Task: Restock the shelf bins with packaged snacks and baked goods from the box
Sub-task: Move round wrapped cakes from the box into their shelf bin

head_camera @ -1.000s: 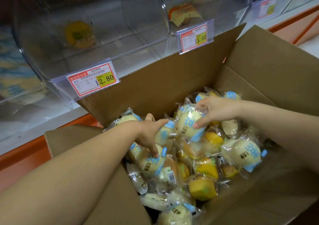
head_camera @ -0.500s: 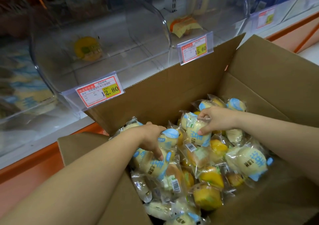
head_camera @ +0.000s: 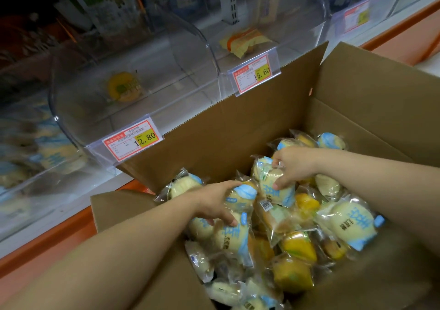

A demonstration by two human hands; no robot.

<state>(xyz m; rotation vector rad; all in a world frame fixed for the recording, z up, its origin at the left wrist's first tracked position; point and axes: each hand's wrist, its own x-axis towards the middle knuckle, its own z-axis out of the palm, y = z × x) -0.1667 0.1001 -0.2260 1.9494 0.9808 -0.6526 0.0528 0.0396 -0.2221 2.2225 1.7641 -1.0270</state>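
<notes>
An open cardboard box (head_camera: 371,90) holds several clear-wrapped buns, pale ones with blue print and yellow ones. My left hand (head_camera: 217,202) reaches into the left part of the pile and curls its fingers over a pale bun pack (head_camera: 240,196). My right hand (head_camera: 294,164) grips another pale bun pack (head_camera: 276,187) near the middle of the box, thumb and fingers around its top. Above the box, a clear shelf bin (head_camera: 133,95) tagged 12.80 holds one yellow snack (head_camera: 122,87).
A second clear bin (head_camera: 273,31) tagged 15.60 holds an orange-and-yellow pack (head_camera: 245,42). A bin at the far left (head_camera: 35,152) contains several pale buns. An orange shelf edge (head_camera: 47,238) runs below the bins. The box's far flap (head_camera: 238,124) stands against the bin fronts.
The view has tilted down and shifted. My left hand has closed over a pale pack, and my right hand has tightened its grip on its pack.
</notes>
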